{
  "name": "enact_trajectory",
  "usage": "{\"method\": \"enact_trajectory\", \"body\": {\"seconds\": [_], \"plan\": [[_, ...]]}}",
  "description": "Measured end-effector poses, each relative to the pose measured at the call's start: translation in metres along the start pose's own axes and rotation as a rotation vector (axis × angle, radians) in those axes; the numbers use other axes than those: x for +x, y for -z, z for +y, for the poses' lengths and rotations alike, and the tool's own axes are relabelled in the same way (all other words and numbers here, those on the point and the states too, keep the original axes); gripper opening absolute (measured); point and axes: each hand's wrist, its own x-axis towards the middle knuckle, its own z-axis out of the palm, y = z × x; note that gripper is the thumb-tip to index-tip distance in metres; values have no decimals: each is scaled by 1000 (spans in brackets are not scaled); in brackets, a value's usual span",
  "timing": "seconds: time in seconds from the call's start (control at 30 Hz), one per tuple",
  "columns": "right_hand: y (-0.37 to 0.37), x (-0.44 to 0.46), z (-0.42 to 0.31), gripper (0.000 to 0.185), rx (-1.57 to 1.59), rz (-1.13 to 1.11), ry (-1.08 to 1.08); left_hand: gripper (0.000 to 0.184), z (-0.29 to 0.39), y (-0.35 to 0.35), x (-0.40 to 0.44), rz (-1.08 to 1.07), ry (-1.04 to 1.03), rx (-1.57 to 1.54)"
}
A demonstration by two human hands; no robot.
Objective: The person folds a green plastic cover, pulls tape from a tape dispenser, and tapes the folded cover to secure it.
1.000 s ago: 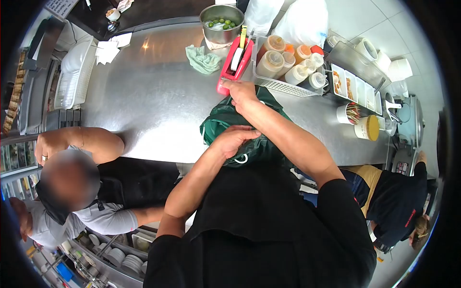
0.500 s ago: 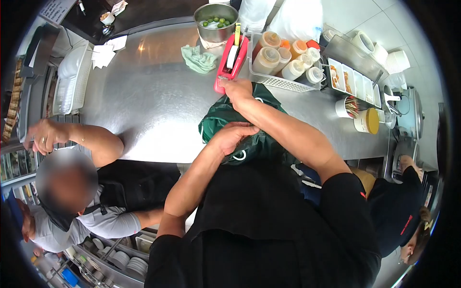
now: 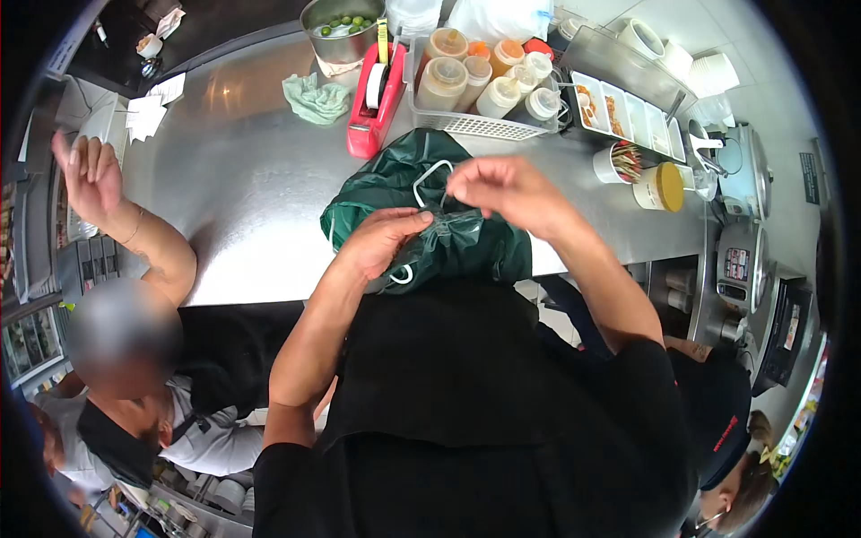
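Note:
A dark green bag [image 3: 377, 175] with white cord-like handles lies bunched on the steel counter's front edge, against my apron. My left hand [image 3: 384, 242] is closed on its gathered neck, thumb on top. Just above the gathered part, my right hand [image 3: 516, 193] is curled, thumb and fingers close together. Whatever its fingertips hold is too small to make out; a shiny, clear-looking patch shows on the bag below them. Beyond the bag stands a red tape dispenser [image 3: 366, 134] with a white roll, touched by neither hand.
A white basket of sauce bottles [image 3: 484, 124] stands behind the bag. A pot of green limes [image 3: 339, 40], a pale green cloth [image 3: 314, 99], a divided topping tray [image 3: 628, 112] and a yellow-lidded tub [image 3: 659, 186] sit around. Co-workers stand at left, one hand raised [image 3: 92, 179], and right.
My right hand has come from the tape dispenser back to the bag's neck. My left hand stays on the bag. The view has shifted, and the left co-worker's hand has risen.

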Motion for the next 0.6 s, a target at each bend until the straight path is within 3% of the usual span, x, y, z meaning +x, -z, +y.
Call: {"method": "enact_trajectory", "body": {"seconds": [0.17, 0.23, 0.3, 0.4, 0.5, 0.6], "plan": [[-17, -27, 18, 6, -7, 17, 36, 22, 10, -13, -10, 40, -8, 32], [-25, -26, 34, 5, 37, 99, 161, 22, 12, -15, -13, 71, -19, 34], [-33, -26, 30, 14, 47, 110, 152, 23, 12, -12, -14, 65, -36, 83], [-40, -31, 16, 43, -80, 201, 59, 24, 11, -15, -17, 79, -35, 77], [-48, -28, 24, 43, -13, 340, 104, 26, 9, -13, -17, 99, -53, 79], [-53, -32, 16, 42, -65, 336, 65, 29, 7, -10, -19, 107, -39, 35]]}}
